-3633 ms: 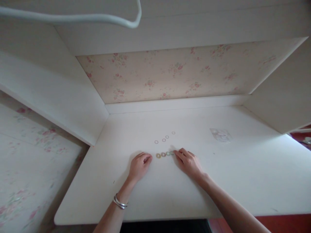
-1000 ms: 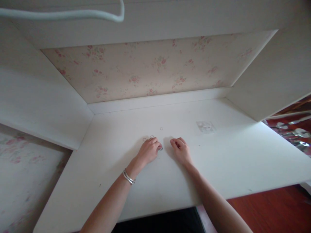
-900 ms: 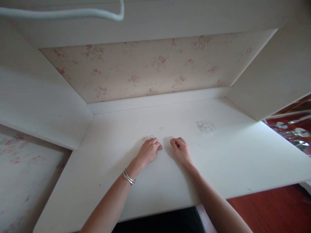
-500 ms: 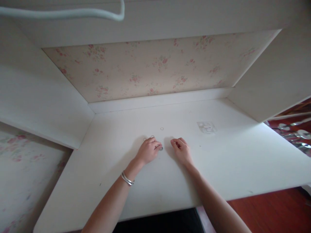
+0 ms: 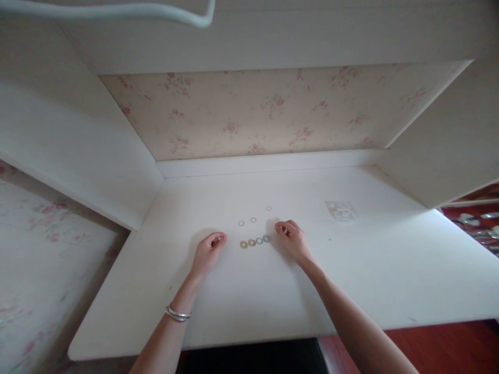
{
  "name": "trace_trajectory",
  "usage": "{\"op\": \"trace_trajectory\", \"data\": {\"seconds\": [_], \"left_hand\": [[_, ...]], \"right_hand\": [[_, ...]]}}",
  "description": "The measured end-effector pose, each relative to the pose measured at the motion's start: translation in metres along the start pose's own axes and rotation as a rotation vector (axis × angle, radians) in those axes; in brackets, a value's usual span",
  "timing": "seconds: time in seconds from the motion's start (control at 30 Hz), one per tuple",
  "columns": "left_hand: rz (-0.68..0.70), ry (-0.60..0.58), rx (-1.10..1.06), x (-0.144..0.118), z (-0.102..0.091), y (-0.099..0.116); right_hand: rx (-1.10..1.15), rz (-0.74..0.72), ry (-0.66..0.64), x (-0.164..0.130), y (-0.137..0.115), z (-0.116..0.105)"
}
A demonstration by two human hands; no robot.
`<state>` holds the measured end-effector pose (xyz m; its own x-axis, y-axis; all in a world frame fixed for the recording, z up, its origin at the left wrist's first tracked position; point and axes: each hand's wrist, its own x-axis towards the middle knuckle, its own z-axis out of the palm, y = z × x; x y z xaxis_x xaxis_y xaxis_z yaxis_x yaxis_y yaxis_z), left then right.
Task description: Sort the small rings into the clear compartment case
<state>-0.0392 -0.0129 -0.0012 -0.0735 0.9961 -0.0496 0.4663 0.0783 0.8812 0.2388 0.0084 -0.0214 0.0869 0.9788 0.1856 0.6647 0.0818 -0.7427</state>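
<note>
- The left hand (image 5: 208,253) rests on the white desk top (image 5: 351,280), fingers curled together, nothing visibly held.
- The right hand (image 5: 293,240) is likewise curled; whether it pinches anything cannot be told.
- Between the hands lies a short row of small coloured rings (image 5: 254,241) (four, touching in line).
- Three thin pale rings (image 5: 253,219) lie just behind that row.
- A clear plastic packet (image 5: 341,211) lies well right of the row.

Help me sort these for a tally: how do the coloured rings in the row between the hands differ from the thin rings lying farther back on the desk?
The coloured rings are thick-banded, four in yellow to green tones; the thin rings are three pale wire-like outlines. The coloured rings sit side by side in a tight row; the thin rings lie spaced apart. The coloured rings lie between the left hand and right hand; the thin rings lie beyond both. All lie flat on the white desk.
</note>
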Motion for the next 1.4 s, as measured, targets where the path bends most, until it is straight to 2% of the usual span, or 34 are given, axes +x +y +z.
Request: {"op": "trace_trajectory", "data": {"seconds": [0.13,0.3,0.57,0.7,1.07,1.23,1.4], "left_hand": [[0.007,-0.016,-0.030,-0.002,0.003,0.000],[0.004,-0.020,-0.084,-0.002,0.000,0.001],[0.016,-0.038,-0.165,-0.001,-0.005,-0.003],[0.019,-0.032,-0.174,0.000,-0.004,-0.005],[0.015,-0.062,-0.183,0.000,-0.004,-0.003],[0.029,-0.063,-0.194,-0.001,-0.004,-0.004],[0.036,-0.072,-0.174,0.000,-0.004,-0.004]], "right_hand": [[-0.100,-0.141,-0.130,0.019,-0.022,0.009],[-0.376,-0.214,-0.319,0.041,-0.045,0.014],[-0.541,-0.285,-0.529,0.066,-0.049,0.018],[-0.591,-0.298,-0.585,0.073,-0.052,0.021],[-0.631,-0.332,-0.622,0.070,-0.059,0.021],[-0.588,-0.348,-0.556,0.060,-0.062,0.013],[-0.397,-0.393,-0.473,0.044,-0.063,0.005]]}}
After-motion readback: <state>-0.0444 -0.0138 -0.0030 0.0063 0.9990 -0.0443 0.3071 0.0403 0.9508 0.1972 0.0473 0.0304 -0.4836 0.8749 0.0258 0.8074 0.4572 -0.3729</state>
